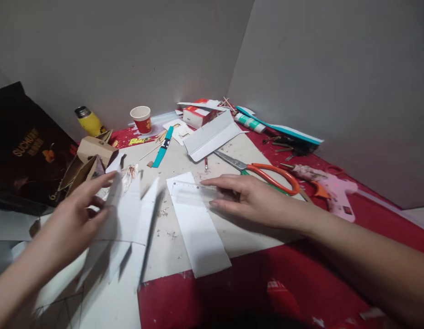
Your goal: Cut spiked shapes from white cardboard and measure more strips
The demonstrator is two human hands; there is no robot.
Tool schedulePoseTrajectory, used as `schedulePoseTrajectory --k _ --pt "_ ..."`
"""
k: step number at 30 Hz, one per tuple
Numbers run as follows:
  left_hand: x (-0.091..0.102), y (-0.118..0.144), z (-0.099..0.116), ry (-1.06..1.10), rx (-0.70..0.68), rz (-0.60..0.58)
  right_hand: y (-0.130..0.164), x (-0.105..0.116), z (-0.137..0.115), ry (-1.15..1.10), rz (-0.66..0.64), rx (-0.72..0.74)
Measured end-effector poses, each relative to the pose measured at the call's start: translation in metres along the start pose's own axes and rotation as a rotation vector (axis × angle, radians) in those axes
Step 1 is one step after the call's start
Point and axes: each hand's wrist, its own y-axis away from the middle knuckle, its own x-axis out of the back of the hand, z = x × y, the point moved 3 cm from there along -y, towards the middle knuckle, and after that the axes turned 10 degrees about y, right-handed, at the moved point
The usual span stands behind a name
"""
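My left hand (84, 212) is at the left edge of a folded white cardboard piece (127, 214), thumb and fingers curled against it. Motion blurs that piece, and its flaps stand partly upright. A clear plastic ruler (187, 189) lies across the upper part of a white cardboard strip (205, 242). The ruler's right end is between the thumb and fingers of my right hand (239, 196). Just beyond this hand lie large scissors (273, 176) with orange handles.
A pink glue gun (338, 192) lies right. Behind are a teal craft knife (163, 148), bent white card (213, 137), red paper cup (141, 121) and yellow bottle (90, 122). A dark box (26, 146) stands left; grey walls (129, 55) enclose the back.
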Motion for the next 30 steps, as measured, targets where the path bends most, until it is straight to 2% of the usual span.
schedulePoseTrajectory --k 1,3,5,6,7,11,13,15,18,21,26,30 --pt "0.008 0.000 -0.003 -0.091 -0.001 0.001 0.000 0.000 0.000 0.027 -0.021 0.016" --pt "0.016 0.004 -0.004 -0.282 -0.075 0.073 0.001 -0.001 0.000 0.069 -0.067 0.049" --pt "0.011 0.014 0.005 -0.423 -0.176 0.238 0.002 -0.002 -0.002 0.104 -0.110 0.076" --pt "0.003 0.021 0.011 -0.427 -0.211 0.279 0.002 -0.002 -0.002 0.121 -0.125 0.088" --pt "-0.011 0.028 0.019 -0.419 -0.277 0.242 0.002 -0.001 -0.003 0.136 -0.136 0.101" --pt "-0.082 0.055 0.058 -0.308 -0.640 -0.114 0.002 0.000 -0.006 0.200 -0.171 0.134" --pt "-0.106 0.062 0.072 -0.337 -0.801 -0.118 0.001 0.000 -0.005 0.235 -0.188 0.147" --pt "-0.122 0.064 0.079 -0.420 -0.886 -0.118 0.000 -0.002 -0.003 0.255 -0.206 0.161" --pt "-0.135 0.061 0.079 -0.511 -0.938 -0.120 -0.003 -0.004 0.001 0.241 -0.226 0.171" --pt "-0.141 0.060 0.073 -0.520 -0.918 -0.118 -0.005 -0.007 0.005 0.243 -0.233 0.175" --pt "-0.147 0.061 0.066 -0.513 -0.879 -0.139 -0.008 -0.010 0.008 0.287 -0.269 0.180" --pt "-0.148 0.059 0.065 -0.500 -0.877 -0.140 -0.008 -0.009 0.010 0.319 -0.238 0.205"
